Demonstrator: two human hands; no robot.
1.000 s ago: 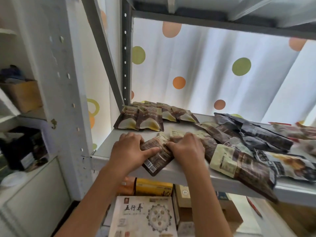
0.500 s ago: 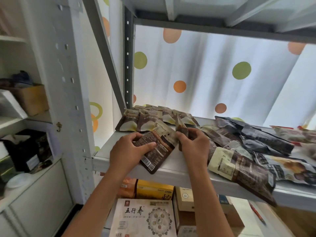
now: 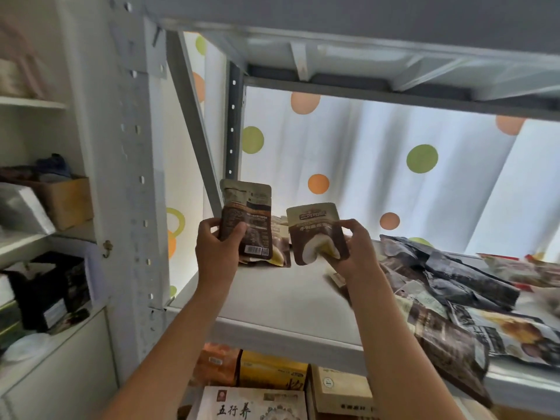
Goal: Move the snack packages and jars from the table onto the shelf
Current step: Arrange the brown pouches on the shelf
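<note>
- Grey metal shelf [image 3: 291, 301]: flat board between perforated uprights, spotted curtain behind.
- Heap of dark crumpled snack packages [image 3: 448, 277]: lies on the right half of the shelf, some overhanging its front edge.
- Row of brown pouches [image 3: 277, 237]: lies at the rear left corner of the shelf.
- Left hand [image 3: 216, 253]: grips a brown back-facing barcode pouch [image 3: 247, 219], upright above the shelf's left side.
- Right hand [image 3: 354, 251]: pinches a brown front-facing pouch with a cream bun picture [image 3: 315, 231], upright, just beside the first.
</note>
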